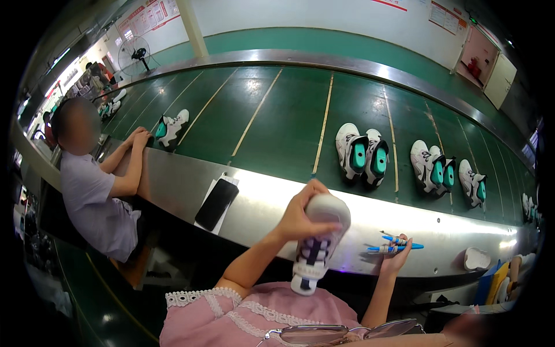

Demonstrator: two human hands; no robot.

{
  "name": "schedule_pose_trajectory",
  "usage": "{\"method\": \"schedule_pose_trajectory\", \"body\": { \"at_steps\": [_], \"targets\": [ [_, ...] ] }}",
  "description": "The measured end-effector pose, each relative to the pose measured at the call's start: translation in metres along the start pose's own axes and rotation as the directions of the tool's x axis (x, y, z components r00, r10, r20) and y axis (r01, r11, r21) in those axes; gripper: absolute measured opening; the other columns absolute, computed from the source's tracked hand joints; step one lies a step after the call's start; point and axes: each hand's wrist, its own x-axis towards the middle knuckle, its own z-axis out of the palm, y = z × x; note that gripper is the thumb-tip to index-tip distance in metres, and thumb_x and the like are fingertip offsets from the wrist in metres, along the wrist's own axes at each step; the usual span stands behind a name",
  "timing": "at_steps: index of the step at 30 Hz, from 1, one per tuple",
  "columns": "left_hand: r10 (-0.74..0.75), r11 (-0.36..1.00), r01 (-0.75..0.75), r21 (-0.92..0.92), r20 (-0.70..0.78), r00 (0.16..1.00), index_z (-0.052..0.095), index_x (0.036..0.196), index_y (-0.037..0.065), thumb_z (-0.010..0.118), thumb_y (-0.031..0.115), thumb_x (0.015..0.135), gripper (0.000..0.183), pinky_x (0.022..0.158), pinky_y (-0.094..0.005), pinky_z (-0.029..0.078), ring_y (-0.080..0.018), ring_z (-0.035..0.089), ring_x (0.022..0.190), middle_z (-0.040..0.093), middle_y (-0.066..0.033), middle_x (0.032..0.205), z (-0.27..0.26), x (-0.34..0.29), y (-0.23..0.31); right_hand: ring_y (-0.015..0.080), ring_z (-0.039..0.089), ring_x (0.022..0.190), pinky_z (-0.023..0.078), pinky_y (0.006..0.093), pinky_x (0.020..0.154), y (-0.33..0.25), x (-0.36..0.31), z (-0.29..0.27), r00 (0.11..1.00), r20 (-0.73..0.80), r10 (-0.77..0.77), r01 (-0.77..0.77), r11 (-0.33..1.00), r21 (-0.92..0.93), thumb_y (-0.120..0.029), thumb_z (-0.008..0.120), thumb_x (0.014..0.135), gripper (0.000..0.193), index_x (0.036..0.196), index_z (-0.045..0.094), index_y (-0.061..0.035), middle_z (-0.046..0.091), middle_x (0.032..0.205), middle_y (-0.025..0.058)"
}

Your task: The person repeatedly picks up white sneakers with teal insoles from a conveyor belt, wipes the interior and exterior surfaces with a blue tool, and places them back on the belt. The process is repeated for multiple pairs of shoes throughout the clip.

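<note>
My left hand (309,217) is wrapped round a white sneaker (315,248) with dark laces. It holds the shoe up in front of my pink top, the rounded toe at the top and the ankle opening towards me. Over the metal ledge (266,194) to the right, my right hand (395,261) is closed on slim blue pens (399,248) with pale wrapping round them. Their exact number and tips are too small to make out.
Beyond the ledge runs a green conveyor belt (289,115) with cross lines. White sneakers (361,156) with teal inserts stand on it. A black phone (217,204) lies on the ledge. A white dish (476,259) sits at the right end. At left, a co-worker (95,191) sits by another shoe.
</note>
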Motion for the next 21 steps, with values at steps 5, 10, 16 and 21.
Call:
{"method": "schedule_pose_trajectory", "body": {
  "at_steps": [5,10,16,21],
  "targets": [
    [0.144,0.989,-0.144,0.009,-0.017,0.989,0.060,0.103,0.002,0.081,0.006,0.060,0.048,0.078,-0.0277,0.050,-0.0172,0.063,0.086,0.065,-0.0104,0.092,0.020,-0.031,0.035,0.0103,0.047,0.070,0.041,0.0231,0.064,-0.014,-0.006,0.024,0.990,0.088,0.115,-0.129,0.975,0.180,-0.031,0.048,0.093,0.022,0.098,0.051,-0.0097,0.048,0.075,0.0013],
    [0.130,0.990,-0.129,0.059,-0.020,0.991,0.063,0.100,0.002,0.078,0.005,0.062,0.040,0.077,-0.0270,0.050,-0.0171,0.064,0.084,0.066,-0.0102,0.093,0.023,-0.027,0.030,0.0083,0.045,0.083,0.039,0.0230,0.074,-0.044,-0.062,0.077,0.965,0.124,-0.231,0.242,0.968,-0.074,-0.007,0.057,0.083,0.029,0.108,0.043,-0.0086,0.045,0.090,0.0009],
    [0.086,0.995,-0.084,0.051,-0.046,0.995,0.064,0.098,0.000,0.079,0.005,0.061,0.040,0.076,-0.0264,0.051,-0.0156,0.064,0.083,0.067,-0.0109,0.092,0.025,-0.026,0.031,0.0094,0.042,0.077,0.038,0.0205,0.069,-0.057,-0.118,0.128,0.690,0.134,-0.712,0.718,0.649,-0.251,-0.018,0.064,0.074,0.044,0.101,0.031,-0.0091,0.037,0.091,0.0036],
    [0.071,0.997,-0.070,0.027,-0.049,0.996,0.064,0.098,0.000,0.078,0.004,0.061,0.040,0.076,-0.0266,0.051,-0.0157,0.064,0.084,0.067,-0.0111,0.093,0.028,-0.026,0.031,0.0103,0.042,0.057,0.029,0.0206,0.052,-0.053,-0.131,0.123,0.393,0.490,-0.778,0.901,0.221,-0.373,-0.033,0.068,0.078,0.046,0.087,0.029,-0.0102,0.038,0.070,0.0010]
  ]
}}
